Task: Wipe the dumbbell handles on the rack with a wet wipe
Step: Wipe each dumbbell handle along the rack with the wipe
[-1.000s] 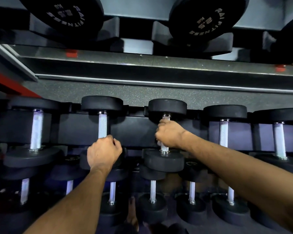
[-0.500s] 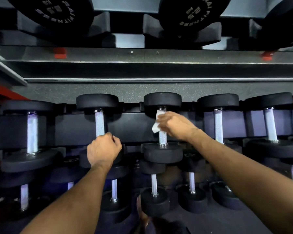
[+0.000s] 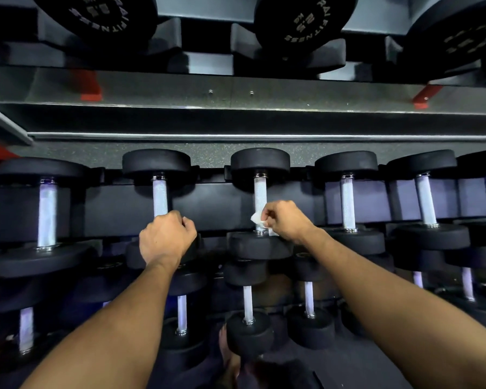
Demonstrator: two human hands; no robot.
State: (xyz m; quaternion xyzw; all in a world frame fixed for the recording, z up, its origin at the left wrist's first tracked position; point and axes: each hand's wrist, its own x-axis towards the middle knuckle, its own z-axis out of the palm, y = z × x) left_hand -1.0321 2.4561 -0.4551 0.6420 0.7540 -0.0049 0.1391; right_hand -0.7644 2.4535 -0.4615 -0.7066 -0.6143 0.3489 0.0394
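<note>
Wet wipe is pinched by right hand against the upright handle, just above its lower end; left hand is clamped on the neighbouring handle.

A gym: tiered rack of black dumbbells.

on the upper shelf, the round black end of the middle dumbbell carries raised letters, seen upside down, that read "rai fitness" along the edge, with a number and "kg" in the centre; the number is too blurred to be sure. the left dumbbell end shows the same "fitness" wording, only partly readable. the right dumbbell end also has raised letters, but they are too dark to read.
</note>
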